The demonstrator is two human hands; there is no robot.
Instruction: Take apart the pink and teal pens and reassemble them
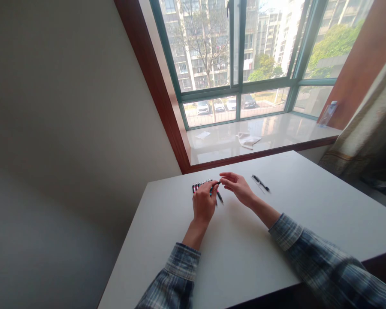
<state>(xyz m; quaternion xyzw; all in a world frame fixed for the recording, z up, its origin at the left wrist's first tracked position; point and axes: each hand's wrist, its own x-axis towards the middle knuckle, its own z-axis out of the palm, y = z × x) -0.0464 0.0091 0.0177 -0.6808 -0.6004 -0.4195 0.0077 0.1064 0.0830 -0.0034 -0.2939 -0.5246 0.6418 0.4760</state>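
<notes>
My left hand (204, 202) is closed on a dark pen (215, 186), thumb and fingers wrapped round its barrel, so most of the pen is hidden. At the pen's right end, the fingertips of my right hand (239, 189) pinch its dark tip, with the upper finger stretched out above. A row of several pens (194, 188) lies on the white table (244, 244), partly covered by my left hand. Some pen tips (220, 198) show out on its right side. Further right, a black pen (261, 183) rests beside a thin, pale rod (258, 183).
Beyond the table's far edge is a window sill (218, 150) with a crumpled white cloth or paper (249, 140), a flat white sheet (203, 134) and a clear bottle (328, 113). A curtain (357, 124) hangs at the right; a wall (83, 128) stands on the left.
</notes>
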